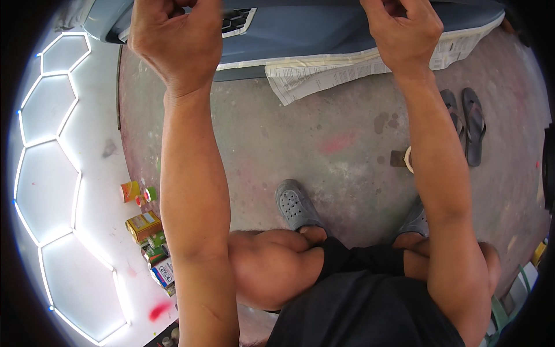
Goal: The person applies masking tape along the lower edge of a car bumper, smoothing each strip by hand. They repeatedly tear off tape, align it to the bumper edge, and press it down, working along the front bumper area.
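Both my arms reach forward to a blue-grey car bumper (312, 34) at the top of the head view. My left hand (176, 43) is curled closed in front of the bumper, beside its black honeycomb grille (234, 22). Farther right, my right hand (404, 34) is also closed, its fingers bent at the bumper's upper part. The view's top edge cuts off the fingertips, so whatever they grip is hidden. Newspaper sheets (324, 75) are taped along the bumper's lower edge, and one corner hangs loose between my hands.
Paint cans and boxes (144, 225) line the left wall under hexagonal lights (75, 173). Black flip-flops (475, 127) and a tape roll (408, 159), partly behind my right forearm, lie on the stained concrete floor (260, 133). My feet wear grey clogs (298, 205).
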The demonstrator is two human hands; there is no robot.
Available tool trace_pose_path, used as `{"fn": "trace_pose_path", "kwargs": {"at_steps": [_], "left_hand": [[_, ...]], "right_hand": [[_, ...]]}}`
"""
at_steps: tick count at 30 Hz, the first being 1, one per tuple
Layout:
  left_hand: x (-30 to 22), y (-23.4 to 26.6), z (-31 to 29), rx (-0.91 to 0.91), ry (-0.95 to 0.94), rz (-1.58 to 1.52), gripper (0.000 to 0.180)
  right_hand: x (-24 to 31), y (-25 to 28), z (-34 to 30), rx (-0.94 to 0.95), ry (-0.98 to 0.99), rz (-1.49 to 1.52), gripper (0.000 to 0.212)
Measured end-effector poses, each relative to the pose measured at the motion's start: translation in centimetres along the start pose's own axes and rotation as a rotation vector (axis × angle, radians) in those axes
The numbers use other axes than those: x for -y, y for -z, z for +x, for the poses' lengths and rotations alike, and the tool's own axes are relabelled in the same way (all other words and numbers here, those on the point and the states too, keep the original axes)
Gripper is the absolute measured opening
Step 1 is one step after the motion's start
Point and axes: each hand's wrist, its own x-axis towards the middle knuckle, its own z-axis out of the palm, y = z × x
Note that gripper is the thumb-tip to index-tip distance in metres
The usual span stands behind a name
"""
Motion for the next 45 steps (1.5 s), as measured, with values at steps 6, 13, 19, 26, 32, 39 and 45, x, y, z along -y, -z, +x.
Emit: {"fn": "trace_pose_path", "kwargs": {"at_steps": [6,13,19,26,32,39,45], "left_hand": [[0.8,-0.1,-0.7,0.026,0.02,0.025,0.025],[0.6,2.8,0.3,0.297,0.154,-0.192,0.03],[1.6,1.1,-0.5,0.1,0.1,-0.049,0.037],[1.6,0.6,-0.7,0.072,0.138,-0.107,0.034],[2.0,1.6,-0.4,0.061,0.146,-0.034,0.033],[1.8,1.7,-0.9,0.074,0.196,-0.003,0.031],[2.5,1.4,-1.2,0.078,0.149,0.017,0.027]], "right_hand": [[1.1,-0.5,0.4,0.021,0.207,-0.022,0.019],[0.9,-2.0,1.2,0.019,0.299,-0.005,0.026],[0.5,-1.2,2.0,-0.116,0.284,-0.066,0.028],[2.5,-2.2,2.1,0.001,0.426,-0.017,0.031],[2.0,-2.4,1.8,-0.062,0.296,-0.069,0.033],[2.1,-3.1,-0.2,-0.019,0.272,-0.023,0.019],[-1.5,-2.0,-2.9,-0.008,0.386,-0.108,0.053]]}}
